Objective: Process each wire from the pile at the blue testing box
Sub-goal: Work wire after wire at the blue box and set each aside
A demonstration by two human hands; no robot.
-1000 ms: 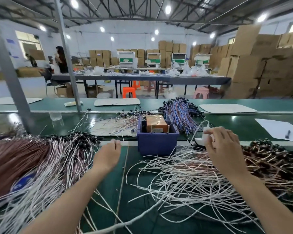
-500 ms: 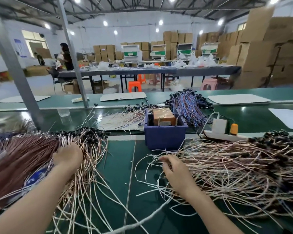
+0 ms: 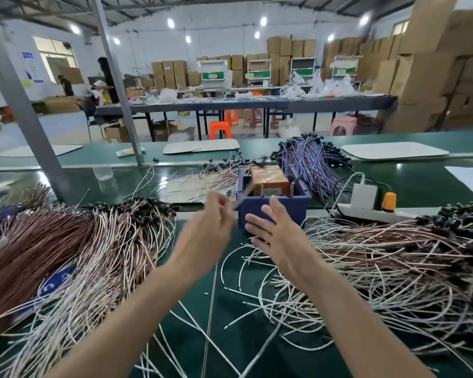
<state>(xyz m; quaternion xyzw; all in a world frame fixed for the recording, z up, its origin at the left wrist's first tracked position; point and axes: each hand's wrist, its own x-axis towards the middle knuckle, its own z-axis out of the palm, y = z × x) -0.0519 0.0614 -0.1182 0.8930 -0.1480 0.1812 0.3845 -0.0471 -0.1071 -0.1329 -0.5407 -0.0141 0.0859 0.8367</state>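
Observation:
The blue testing box [image 3: 281,207] stands mid-bench with an orange-brown unit [image 3: 269,177] inside it. My left hand [image 3: 206,230] is raised just left of the box, fingers pinched on a thin wire [image 3: 213,290]. That wire hangs down to the bench and blurs up toward the box's left wall. In front of the box my right hand [image 3: 275,236] is held with its fingers spread and nothing in it. A big pile of brown and white wires [image 3: 66,255] lies on the left, another wire pile [image 3: 388,268] on the right.
A white power strip [image 3: 366,211] with a white adapter and an orange plug lies right of the box. Blue-purple wires [image 3: 311,162] are heaped behind it, loose wires on a white sheet [image 3: 186,186] to its left. A grey post [image 3: 25,118] rises at far left.
My left hand has left the left pile and come up to the box with a wire. My right hand has lifted off the right pile and opened in front of the box.

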